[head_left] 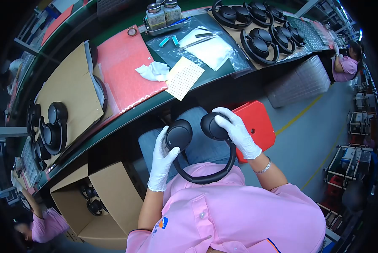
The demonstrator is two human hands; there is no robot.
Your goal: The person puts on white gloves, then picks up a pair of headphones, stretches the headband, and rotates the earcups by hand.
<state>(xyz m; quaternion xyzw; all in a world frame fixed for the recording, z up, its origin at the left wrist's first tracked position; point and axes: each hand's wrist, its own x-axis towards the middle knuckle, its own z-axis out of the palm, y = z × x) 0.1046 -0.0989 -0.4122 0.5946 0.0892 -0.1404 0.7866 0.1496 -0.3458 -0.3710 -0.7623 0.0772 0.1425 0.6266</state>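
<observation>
A pair of black over-ear headphones (207,178) is held above my lap, its headband curving toward my body. My left hand (161,160), in a white glove, grips one earcup (179,134) with the thumb on its lower side. My right hand (235,128), gloved as well, has its fingers around the other earcup (214,125). The two earcups are spread apart, their outer faces turned up toward me. Between the headphones and the bench edge lie a sheet of small round stickers (185,78) and a crumpled white cloth (153,71).
More headphones stand on the bench at the upper right (259,44) and left (54,128). A pink mat (121,63), bottles (163,16) and a plastic bag lie between. An open carton (113,198) holding headphones is at lower left. A red stool (256,126) is beside me; co-workers sit nearby.
</observation>
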